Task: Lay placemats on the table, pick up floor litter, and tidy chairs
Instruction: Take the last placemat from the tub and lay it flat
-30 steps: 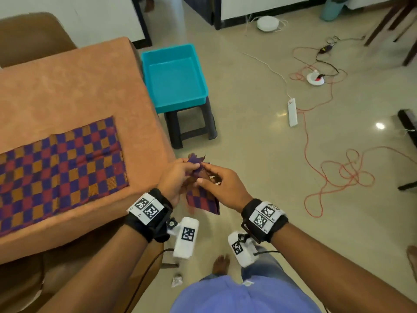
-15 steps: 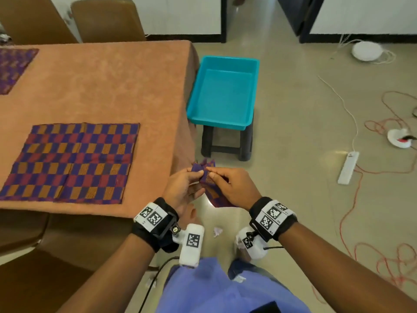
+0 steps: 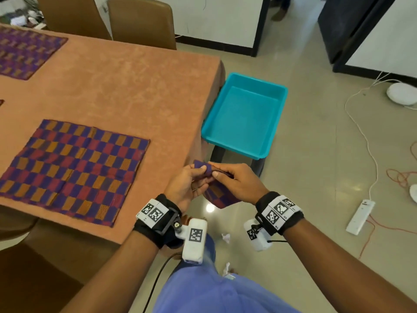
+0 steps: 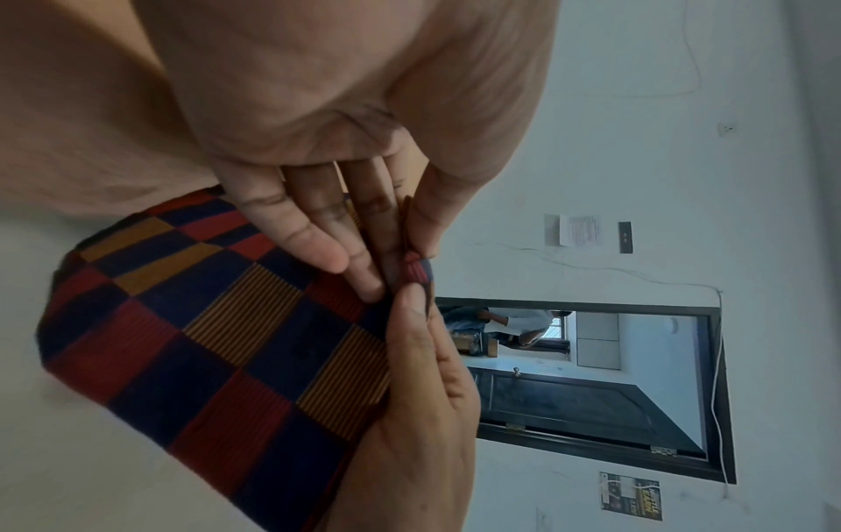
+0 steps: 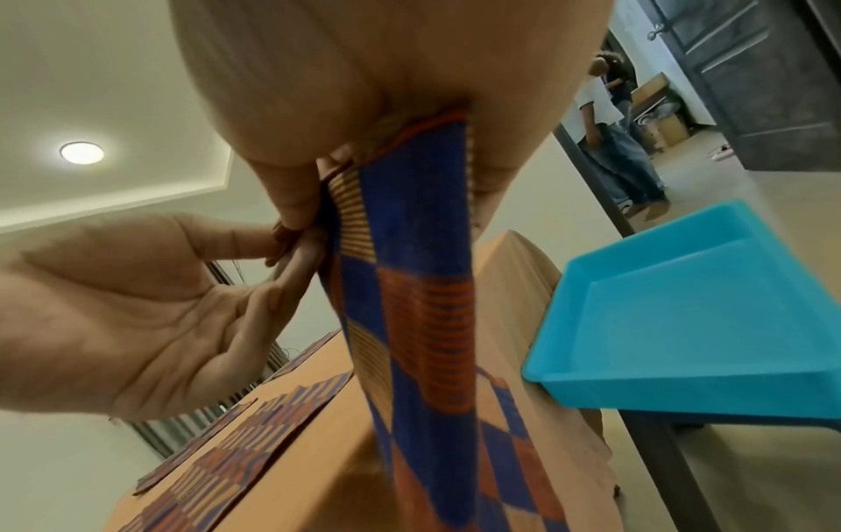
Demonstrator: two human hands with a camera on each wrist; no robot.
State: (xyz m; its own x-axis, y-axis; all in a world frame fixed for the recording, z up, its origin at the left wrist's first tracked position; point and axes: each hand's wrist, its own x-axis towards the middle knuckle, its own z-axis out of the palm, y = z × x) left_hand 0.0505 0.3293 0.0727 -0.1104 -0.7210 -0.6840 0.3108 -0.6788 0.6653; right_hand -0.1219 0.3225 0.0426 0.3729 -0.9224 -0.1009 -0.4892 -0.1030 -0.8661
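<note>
1. Left hand (image 3: 188, 185) and right hand (image 3: 237, 182), each grip pinched on folded placemat (image 3: 220, 196), off the counter (image 3: 126, 86) corner.
2. Second placemat (image 3: 74, 168) flat on counter.
3. Floor scraps (image 3: 225, 237), probably paper.

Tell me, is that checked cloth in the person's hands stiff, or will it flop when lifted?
Probably floppy: the folded placemat sags below where the left hand and right hand pinch its top edge. Likely light, since fingertips alone carry it. It should lie flat once spread, like the placemat on the table.
</note>
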